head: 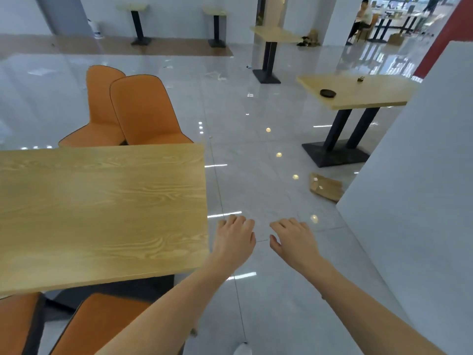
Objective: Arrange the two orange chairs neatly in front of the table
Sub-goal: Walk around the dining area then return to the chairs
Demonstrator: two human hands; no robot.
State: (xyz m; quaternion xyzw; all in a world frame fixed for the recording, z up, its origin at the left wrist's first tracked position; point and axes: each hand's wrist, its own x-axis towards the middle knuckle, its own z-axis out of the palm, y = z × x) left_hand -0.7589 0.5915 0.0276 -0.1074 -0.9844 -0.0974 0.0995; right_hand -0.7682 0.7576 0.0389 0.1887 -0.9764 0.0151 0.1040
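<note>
A light wooden table (102, 211) fills the left half of the view. Two orange chairs stand at its far side, one (102, 108) behind the other (146, 111), their seats tucked against the table edge. Two more orange chairs show at the near side, one (18, 324) at the bottom left corner and one (102, 321) partly hidden under my left forearm. My left hand (234, 239) hovers just off the table's right edge, palm down, fingers apart, holding nothing. My right hand (294, 239) floats beside it over the floor, also empty.
A white wall (414, 188) rises close on the right. A flat cardboard piece (325, 187) lies on the glossy tiled floor by it. Another wooden table (358, 90) on a black base stands ahead right, with more tables farther back. A person sits far off (363, 19).
</note>
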